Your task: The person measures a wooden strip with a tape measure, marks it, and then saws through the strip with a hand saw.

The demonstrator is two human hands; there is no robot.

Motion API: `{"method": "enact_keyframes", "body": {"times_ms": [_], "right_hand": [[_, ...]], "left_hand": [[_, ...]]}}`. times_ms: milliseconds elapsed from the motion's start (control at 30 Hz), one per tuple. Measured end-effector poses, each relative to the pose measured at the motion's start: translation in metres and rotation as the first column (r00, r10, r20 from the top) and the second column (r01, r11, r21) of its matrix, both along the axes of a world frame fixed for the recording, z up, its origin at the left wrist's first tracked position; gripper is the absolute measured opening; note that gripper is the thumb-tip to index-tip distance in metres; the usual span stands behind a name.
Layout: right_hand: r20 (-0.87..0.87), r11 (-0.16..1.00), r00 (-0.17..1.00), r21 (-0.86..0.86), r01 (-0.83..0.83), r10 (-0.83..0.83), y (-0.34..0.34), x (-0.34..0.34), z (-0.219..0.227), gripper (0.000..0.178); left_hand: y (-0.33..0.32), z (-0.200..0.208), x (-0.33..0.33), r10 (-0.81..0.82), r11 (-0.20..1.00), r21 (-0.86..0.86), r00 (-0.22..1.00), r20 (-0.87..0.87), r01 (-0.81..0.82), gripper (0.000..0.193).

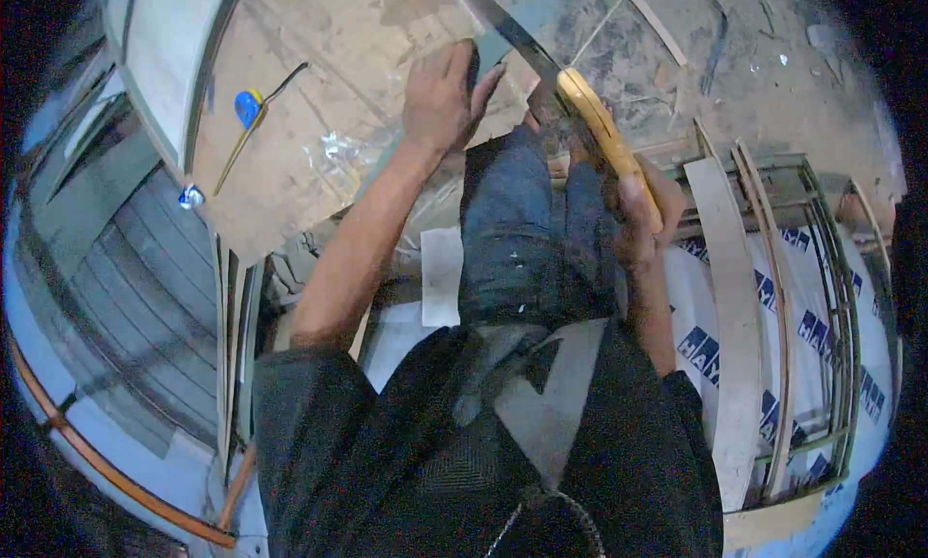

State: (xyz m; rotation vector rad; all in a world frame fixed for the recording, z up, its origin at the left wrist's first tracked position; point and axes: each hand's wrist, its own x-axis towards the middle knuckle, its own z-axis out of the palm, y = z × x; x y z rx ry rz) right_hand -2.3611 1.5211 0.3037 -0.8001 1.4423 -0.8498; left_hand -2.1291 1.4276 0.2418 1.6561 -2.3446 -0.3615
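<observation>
My right hand [640, 210] is closed round the long yellow handle of a handsaw [604, 137]. Its dark blade runs up and left from the handle, past the end of a grey-green strip [495, 49]. Over that strip my left hand [443, 99] is bent, fingers curled on one side and thumb on the other. Part of the strip is hidden under the hand and forearm. Whether the blade touches the strip, I cannot tell.
A brown board [319, 103] lies under the strip, with a blue and yellow tape measure [248, 108] on it. White-faced panel [169, 55] stands at far left. Wooden strips and a metal frame [822, 210] are at right, by printed white wrapping [706, 365].
</observation>
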Motion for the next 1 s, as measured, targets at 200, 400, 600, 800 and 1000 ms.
{"method": "enact_keyframes", "body": {"times_ms": [200, 400, 600, 800, 1000], "right_hand": [[-0.148, 0.95, 0.981, -0.269, -0.161, 0.124, 0.024, 0.007, 0.015, 0.03], [-0.178, 0.896, 0.977, -0.406, -0.182, 0.118, 0.069, -0.009, 0.0, 0.029], [-0.333, 0.899, 0.926, -0.329, -0.29, 0.177, 0.085, -0.013, 0.006, 0.032], [-0.127, 0.947, 0.99, -0.305, -0.099, 0.063, -0.022, 0.038, -0.009, 0.03], [-0.178, 0.993, 0.981, -0.102, 0.054, -0.071, 0.06, -0.029, -0.012, 0.059]], "left_hand": [[0.008, 0.007, 0.008, -0.135, 0.991, -0.021, 0.99, 0.04, 0.136, 0.03], [0.021, 0.002, 0.007, -0.213, 0.976, -0.027, 0.975, 0.066, 0.215, 0.035], [0.022, 0.0, 0.009, -0.22, 0.975, -0.002, 0.972, 0.082, 0.221, 0.034], [0.014, 0.005, 0.006, -0.264, 0.964, -0.025, 0.964, 0.038, 0.265, 0.036], [0.021, 0.001, 0.005, -0.233, 0.962, -0.124, 0.969, 0.083, 0.242, 0.038]]}}
